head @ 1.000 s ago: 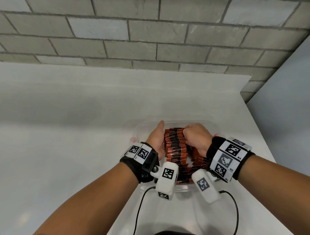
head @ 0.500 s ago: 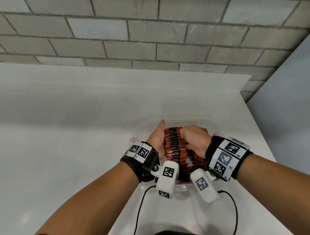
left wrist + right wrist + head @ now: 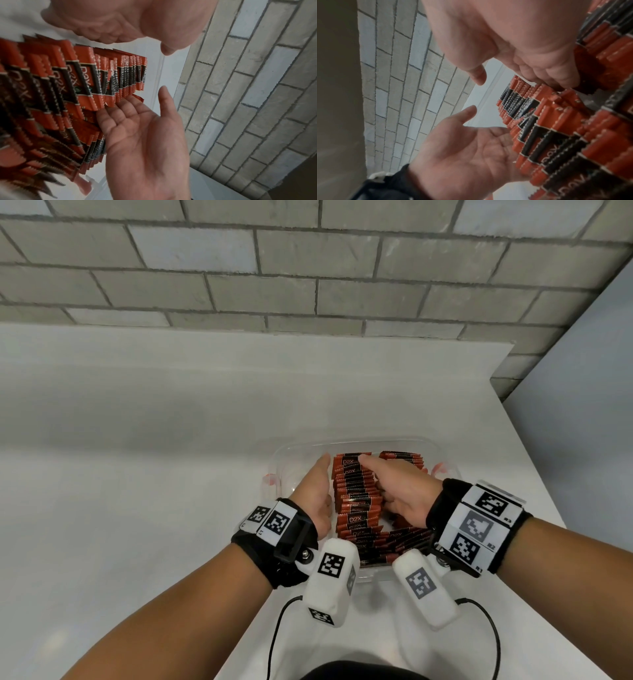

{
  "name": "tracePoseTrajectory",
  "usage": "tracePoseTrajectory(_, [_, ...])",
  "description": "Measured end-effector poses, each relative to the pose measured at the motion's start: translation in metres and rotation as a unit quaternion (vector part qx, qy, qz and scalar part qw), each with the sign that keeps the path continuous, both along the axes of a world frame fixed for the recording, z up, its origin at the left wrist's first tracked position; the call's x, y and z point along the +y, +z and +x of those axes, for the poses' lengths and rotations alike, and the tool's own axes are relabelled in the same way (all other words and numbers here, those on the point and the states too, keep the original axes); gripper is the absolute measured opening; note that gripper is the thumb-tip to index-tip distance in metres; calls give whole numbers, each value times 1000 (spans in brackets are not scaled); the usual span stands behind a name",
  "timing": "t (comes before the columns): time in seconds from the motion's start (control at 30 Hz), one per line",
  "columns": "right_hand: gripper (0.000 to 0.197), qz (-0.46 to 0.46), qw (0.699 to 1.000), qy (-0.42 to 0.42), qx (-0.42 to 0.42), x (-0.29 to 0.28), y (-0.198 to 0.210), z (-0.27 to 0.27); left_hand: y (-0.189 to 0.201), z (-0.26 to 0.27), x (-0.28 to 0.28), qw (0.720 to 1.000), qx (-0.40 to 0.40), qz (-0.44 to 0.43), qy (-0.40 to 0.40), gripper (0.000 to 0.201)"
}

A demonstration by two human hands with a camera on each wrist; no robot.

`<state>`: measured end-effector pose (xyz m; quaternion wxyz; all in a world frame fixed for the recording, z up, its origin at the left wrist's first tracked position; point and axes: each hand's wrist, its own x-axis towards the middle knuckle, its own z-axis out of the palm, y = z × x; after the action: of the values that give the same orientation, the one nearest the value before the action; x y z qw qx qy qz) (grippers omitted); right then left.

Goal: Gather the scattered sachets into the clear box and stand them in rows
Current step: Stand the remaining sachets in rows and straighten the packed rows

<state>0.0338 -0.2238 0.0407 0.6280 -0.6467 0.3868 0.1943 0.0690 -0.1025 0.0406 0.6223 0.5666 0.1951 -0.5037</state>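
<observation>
The clear box [image 3: 284,460] sits near the counter's right edge. My left hand [image 3: 317,491] lies flat against the sachet row [image 3: 356,498]; my right hand [image 3: 400,491], fingers spread, presses its other side. If I let go fast, they may flop over.

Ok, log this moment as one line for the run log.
stage: straightening rows | left hand: flat against left side of sachet row | right hand: open, fingers on row's right side | clear box: sachets inside, near ones lying flat
</observation>
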Motion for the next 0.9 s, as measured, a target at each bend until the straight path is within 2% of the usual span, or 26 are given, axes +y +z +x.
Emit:
tracePoseTrajectory(0.1, [31, -16, 1000, 7, 10, -2, 0, -5, 0, -2, 3, 1000, -7, -4, -2, 72])
tracePoseTrajectory(0.23, [41, 7, 1000, 1, 4, 2, -5, -8, -9, -4, 1, 1000, -18, -15, -19, 46])
tracePoseTrajectory(0.4, [29, 33, 999, -19, -8, 3, -8, -8, -13, -7, 0, 1000, -9, -17, -22, 50])
tracePoseTrajectory(0.6, [25, 47, 999, -19, 13, 5, -5, -13, -12, -7, 0, 999, -11, -4, -36, 53])
tracePoseTrajectory(0.73, [30, 46, 999, -17, 15, 5, -2, -14, -6, -9, 2, 999, -14, 4, -34, 44])
tracePoseTrajectory(0.8, [38, 45, 999, -13, 19, 3, -2, -16, -8, -10, 6, 999, -14, -3, -35, 59])
tracePoseTrajectory(0.83, [42, 47, 999, -8, 25, 4, -3, -16, -8, -11, 6, 999, -9, -8, -33, 60])
tracePoseTrajectory(0.9, [46, 50, 998, -1, 32, 8, -4, -19, -6, -15, 6, 999, -1, -18, -33, 48])
